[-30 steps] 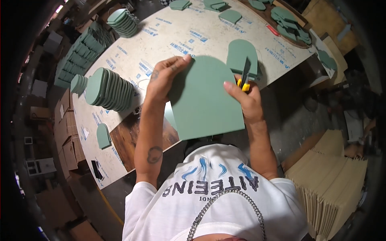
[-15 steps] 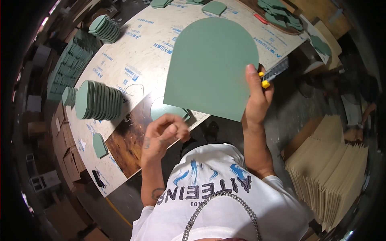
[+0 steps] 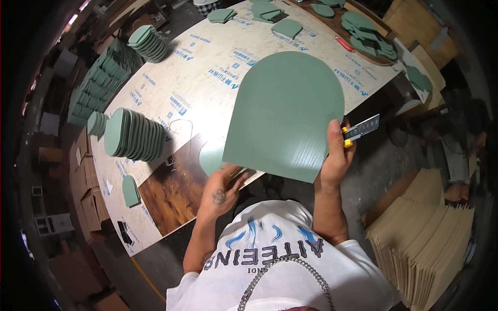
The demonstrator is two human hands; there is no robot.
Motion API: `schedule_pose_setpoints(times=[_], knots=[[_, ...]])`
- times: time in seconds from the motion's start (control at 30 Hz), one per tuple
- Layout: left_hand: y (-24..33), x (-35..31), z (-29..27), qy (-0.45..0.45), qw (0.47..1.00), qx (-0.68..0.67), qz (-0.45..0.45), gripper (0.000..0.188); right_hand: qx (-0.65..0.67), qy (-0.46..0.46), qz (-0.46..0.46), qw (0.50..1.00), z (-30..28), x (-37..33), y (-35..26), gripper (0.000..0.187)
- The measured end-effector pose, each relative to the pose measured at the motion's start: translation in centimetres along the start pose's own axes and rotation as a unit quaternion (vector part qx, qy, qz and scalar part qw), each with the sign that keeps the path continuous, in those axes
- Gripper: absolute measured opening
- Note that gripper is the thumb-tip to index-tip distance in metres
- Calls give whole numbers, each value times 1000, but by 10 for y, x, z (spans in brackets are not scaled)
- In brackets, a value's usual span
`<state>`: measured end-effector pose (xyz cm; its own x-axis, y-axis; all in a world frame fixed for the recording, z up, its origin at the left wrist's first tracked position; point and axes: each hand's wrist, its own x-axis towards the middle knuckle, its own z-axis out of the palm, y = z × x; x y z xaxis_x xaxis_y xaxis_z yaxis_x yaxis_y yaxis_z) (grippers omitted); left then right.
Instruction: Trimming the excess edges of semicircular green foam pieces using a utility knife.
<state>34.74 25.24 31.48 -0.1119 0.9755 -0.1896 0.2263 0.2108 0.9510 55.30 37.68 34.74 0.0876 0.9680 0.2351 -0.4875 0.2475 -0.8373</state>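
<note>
From the head camera, I see the right hand (image 3: 336,155) clamped on the right edge of a large arched green panel (image 3: 282,114), its thumb pressed flat on the upper face and its other fingers mostly hidden behind the edge. The same hand also carries a cutter-like tool (image 3: 365,127) with yellow parts, its dark end jutting out to the right. I have the panel in the middle of my view, held up in front of the table (image 3: 202,70), rounded end far, straight edge near, and a soft sheen across its near part.

The left hand (image 3: 220,194) is at the panel's near left corner, its fingers bent and just beside a second green panel (image 3: 210,157) that lies partly hidden at the table's near edge. I cannot tell whether those fingers are closed on anything.

Left of the hands I make out a dark brown wood-grain section (image 3: 171,192) of the tabletop, a small green piece (image 3: 130,191) near the left corner, and a leaning stack of green panels (image 3: 134,133). A taller green pile (image 3: 104,83) rises at the far left. At the far right, a brown tray (image 3: 340,26) holds loose green pieces (image 3: 365,33), with a red object (image 3: 344,44) beside them. Near right, below table level, I see a fanned stack of tan sheets (image 3: 420,238).
</note>
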Motion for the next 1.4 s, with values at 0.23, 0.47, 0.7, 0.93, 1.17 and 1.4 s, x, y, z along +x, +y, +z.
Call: schedule_pose_setpoints(times=[0.23,0.47,0.7,0.93,1.17,1.4], knots=[[44,6,-15,111,966,-189,139,47,21,0,30,999,-9,-4,1,16],[66,-1,0,88,956,-244,138,38,6,-21,31,999,-12,-11,-3,21],[79,-14,15,157,950,-220,160,27,26,-18,105,994,-30,-22,-4,21],[92,-31,20,136,963,-176,155,26,52,-2,145,988,-60,-37,3,18],[83,-32,18,146,958,-225,102,28,53,23,191,980,-75,-53,12,38],[57,-23,12,123,946,-287,82,34,183,12,236,954,-35,-46,-8,18]])
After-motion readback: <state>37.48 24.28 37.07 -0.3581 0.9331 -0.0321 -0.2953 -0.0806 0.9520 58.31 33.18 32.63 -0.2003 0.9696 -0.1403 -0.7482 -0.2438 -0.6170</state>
